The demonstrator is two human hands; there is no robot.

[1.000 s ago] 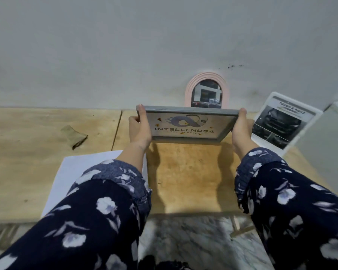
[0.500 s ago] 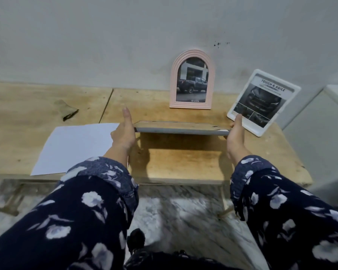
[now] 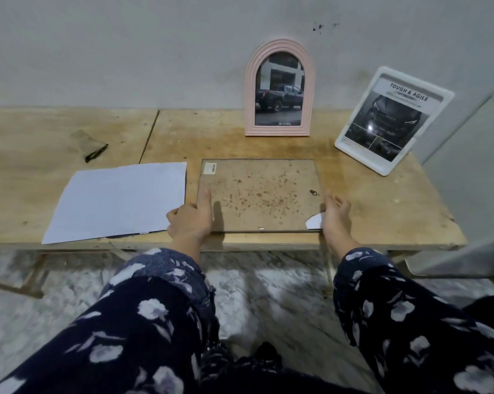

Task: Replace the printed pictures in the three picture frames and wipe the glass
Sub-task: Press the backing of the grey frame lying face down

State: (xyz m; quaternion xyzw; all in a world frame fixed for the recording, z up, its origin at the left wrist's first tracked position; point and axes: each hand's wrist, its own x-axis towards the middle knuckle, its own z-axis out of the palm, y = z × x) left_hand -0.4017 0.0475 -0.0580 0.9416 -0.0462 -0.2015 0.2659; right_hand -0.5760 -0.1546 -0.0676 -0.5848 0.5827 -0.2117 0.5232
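Note:
A rectangular picture frame (image 3: pixel 261 194) lies face down on the wooden table (image 3: pixel 382 211), its stained brown backing board up. My left hand (image 3: pixel 191 220) grips its near left corner, thumb resting on the board. My right hand (image 3: pixel 335 214) holds its near right edge, where a white paper corner (image 3: pixel 314 221) pokes out. A pink arched frame (image 3: pixel 280 89) with a truck photo stands against the wall. A white frame (image 3: pixel 392 119) with a "Tough & Agile" car print leans at the back right. White paper sheets (image 3: pixel 117 200) lie left of the flat frame.
A folded olive cloth (image 3: pixel 90 146) lies at the back left of the table. A pale grey cabinet (image 3: pixel 473 177) stands close on the right. The wall runs directly behind the table. Marble floor shows below the table's front edge.
The frame went from being held up with its logo picture facing me to lying flat, face down on the table. Both hands came down with it and stay on its near corners.

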